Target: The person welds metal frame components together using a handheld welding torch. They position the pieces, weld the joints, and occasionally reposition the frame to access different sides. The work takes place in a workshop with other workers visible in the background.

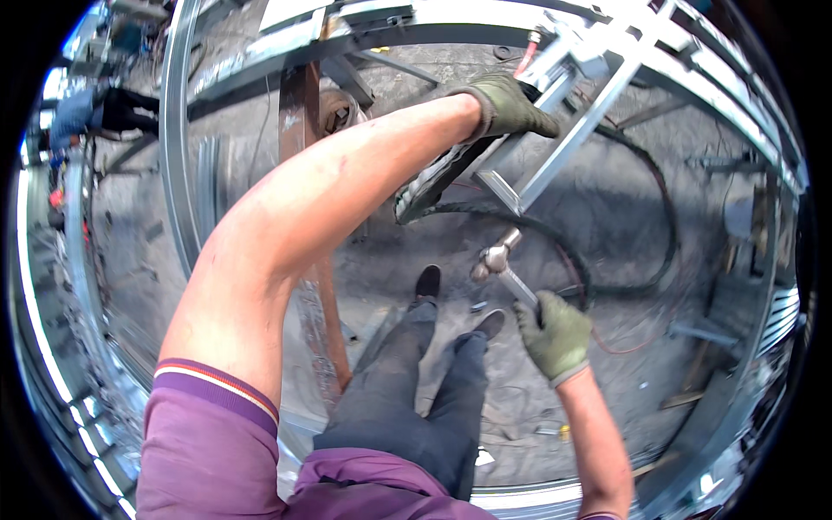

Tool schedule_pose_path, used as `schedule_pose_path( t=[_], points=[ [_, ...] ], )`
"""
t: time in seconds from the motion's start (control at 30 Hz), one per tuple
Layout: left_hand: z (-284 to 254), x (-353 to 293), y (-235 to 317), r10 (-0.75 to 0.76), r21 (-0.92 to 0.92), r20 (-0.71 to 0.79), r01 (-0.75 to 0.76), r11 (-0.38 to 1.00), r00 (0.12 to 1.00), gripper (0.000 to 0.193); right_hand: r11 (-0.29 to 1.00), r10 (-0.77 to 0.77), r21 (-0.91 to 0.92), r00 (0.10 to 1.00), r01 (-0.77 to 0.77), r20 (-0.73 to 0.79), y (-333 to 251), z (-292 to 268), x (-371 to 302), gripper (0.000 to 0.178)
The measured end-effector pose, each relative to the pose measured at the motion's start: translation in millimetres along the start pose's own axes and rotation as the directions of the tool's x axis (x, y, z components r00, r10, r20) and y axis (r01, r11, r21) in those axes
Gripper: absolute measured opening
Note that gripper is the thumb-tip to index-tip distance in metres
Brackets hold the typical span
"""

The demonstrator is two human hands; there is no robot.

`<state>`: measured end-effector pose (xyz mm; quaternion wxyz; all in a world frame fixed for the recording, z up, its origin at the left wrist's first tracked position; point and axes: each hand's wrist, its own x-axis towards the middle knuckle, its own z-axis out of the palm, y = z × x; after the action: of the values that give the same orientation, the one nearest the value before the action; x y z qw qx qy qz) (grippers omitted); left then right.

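My right hand [555, 336], in a green work glove, is closed around the handle of a ball-peen hammer [496, 258]. The hammer's metal head points up and away, a little below the corner of a welded square-tube metal frame [555, 169]. Farther off, my left hand [504, 106], also gloved, reaches across and grips the frame at its left side. Its fingers are partly hidden by the back of the glove. Beneath that hand slants a long dark piece with a pale ribbed edge [425, 192], whose kind I cannot make out.
A thick black hose [667, 199] loops over the concrete floor [633, 312] on the right. To the left rise a rusty brown beam [299, 113] and a grey steel upright [176, 139]. Another person [108, 113] bends at the far left. Steel rails [745, 364] line the right side.
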<state>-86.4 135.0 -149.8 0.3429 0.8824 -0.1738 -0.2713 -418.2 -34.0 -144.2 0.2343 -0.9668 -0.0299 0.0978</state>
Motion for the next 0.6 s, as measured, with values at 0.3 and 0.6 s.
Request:
schedule_pose_path(
  t=[0.3, 0.6],
  points=[
    [1.1, 12.8, -27.5, 0.166, -0.163, 0.058, -0.155, 0.974, 0.984, 0.099, 0.974, 0.027, 0.221, 0.994, -0.05, 0.107, -75.6, 15.5, 5.4, 0.026],
    [-1.1, 8.2, -33.9, 0.122, -0.238, 0.11, -0.093, 0.967, 0.986, 0.101, 0.979, 0.165, 0.07, 0.949, -0.19, 0.269, -78.7, -10.7, 74.9, 0.032]
  ],
)
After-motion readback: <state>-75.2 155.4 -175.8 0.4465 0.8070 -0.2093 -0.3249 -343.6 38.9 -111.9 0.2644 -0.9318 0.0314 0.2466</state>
